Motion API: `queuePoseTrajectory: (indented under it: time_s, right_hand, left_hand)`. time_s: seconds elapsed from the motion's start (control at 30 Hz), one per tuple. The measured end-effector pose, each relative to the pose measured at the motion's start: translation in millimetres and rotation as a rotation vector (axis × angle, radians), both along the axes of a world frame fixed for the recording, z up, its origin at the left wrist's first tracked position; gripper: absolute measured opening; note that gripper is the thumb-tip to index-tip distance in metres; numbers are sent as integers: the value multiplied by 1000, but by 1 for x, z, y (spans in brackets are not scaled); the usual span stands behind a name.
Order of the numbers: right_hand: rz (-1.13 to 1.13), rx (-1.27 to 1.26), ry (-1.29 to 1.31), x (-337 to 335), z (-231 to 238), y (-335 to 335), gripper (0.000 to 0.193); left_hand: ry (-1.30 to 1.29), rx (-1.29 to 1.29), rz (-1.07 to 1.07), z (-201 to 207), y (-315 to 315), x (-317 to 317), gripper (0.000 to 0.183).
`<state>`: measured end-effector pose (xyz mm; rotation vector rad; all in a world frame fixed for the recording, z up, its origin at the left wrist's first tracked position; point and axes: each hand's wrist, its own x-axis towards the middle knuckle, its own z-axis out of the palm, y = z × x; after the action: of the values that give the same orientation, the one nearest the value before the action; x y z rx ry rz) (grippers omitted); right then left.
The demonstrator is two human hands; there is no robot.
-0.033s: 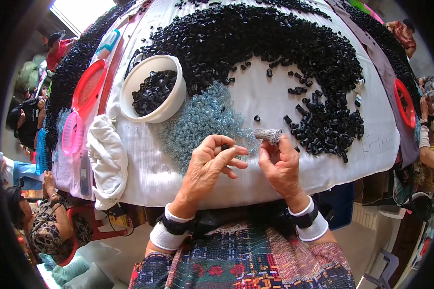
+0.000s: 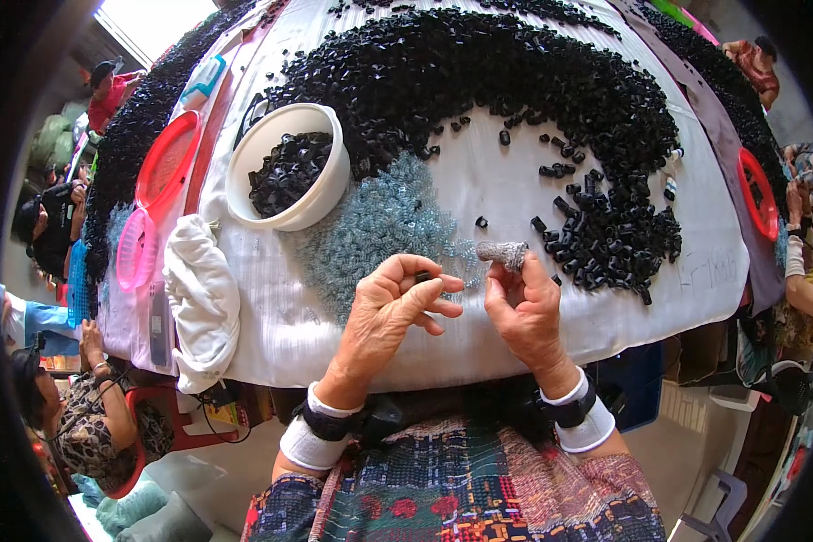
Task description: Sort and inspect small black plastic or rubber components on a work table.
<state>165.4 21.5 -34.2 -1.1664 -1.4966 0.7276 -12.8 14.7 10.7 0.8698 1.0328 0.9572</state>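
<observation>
My left hand (image 2: 384, 307) is closed in a pinch, with a small black plastic piece (image 2: 422, 276) between thumb and index finger; the other fingers stick out to the right. Facing it, my right hand (image 2: 528, 312) has its thumb and fingers drawn together. A grey, rough-looking wrap (image 2: 503, 254) covers its bent index finger, which points left. Whatever its fingertips may hold is too small or hidden. Just beyond my left hand lies a heap of clear bluish spring-like rings (image 2: 379, 226). Black pieces (image 2: 596, 239) are scattered beyond my right hand.
A white tub (image 2: 334, 172) of black pieces stands left of the rings. A large black heap (image 2: 479, 63) arcs across the white tablecloth (image 2: 479, 181). At left lie a bundled white cloth (image 2: 203, 303), a phone (image 2: 160, 325) and pink and red trays (image 2: 136, 248). Other people sit along both sides.
</observation>
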Motion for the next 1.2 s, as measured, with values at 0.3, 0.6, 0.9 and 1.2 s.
queuePoseTrajectory:
  time_s: [0.3, 0.6, 0.9, 1.2]
  right_hand:
    - [2, 5, 85, 3, 4, -5, 20]
    - [105, 361, -178, -4, 49, -13, 24]
    - [135, 409, -272, -9, 51, -13, 24]
    - [198, 350, -249, -13, 50, -19, 24]
  left_hand:
    - [73, 98, 86, 3, -11, 0, 19]
    - [-33, 247, 89, -2, -23, 7, 21]
    - [64, 310, 125, -5, -27, 8, 20]
    - [-66, 99, 56, -7, -26, -3, 20]
